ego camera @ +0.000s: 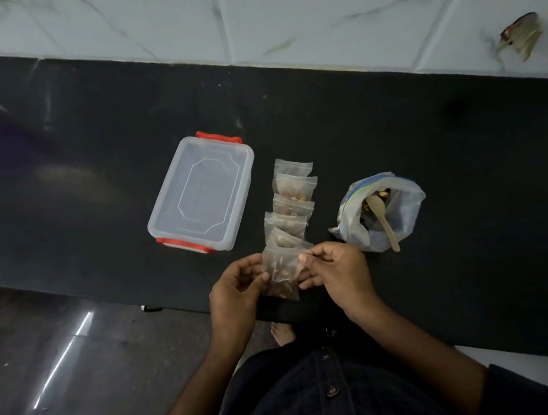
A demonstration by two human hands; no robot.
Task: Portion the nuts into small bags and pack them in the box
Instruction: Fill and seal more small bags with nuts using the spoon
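both hands hold one small bag (pixel 281 275) of nuts at the near edge of the black desk (pixel 430 140). the left hand (pixel 236 293) grips the bag's left side, fingers curled round it with the thumb on the front. the right hand (pixel 334 270) pinches the bag's top right corner between thumb and forefinger, its other fingers curled behind the bag's right edge. just beyond the held bag, a row of filled bags (pixel 291 201) lies on the desk, five of them overlapping, running away from the person. to the left of the row sits the box (pixel 200 195), clear plastic with its lid on and red clips at its far and near ends. to the right of the row stands a big bag (pixel 401 212) of nuts, its mouth rolled open, with a wooden spoon (pixel 382 218) leaning inside, handle pointing toward the near edge.
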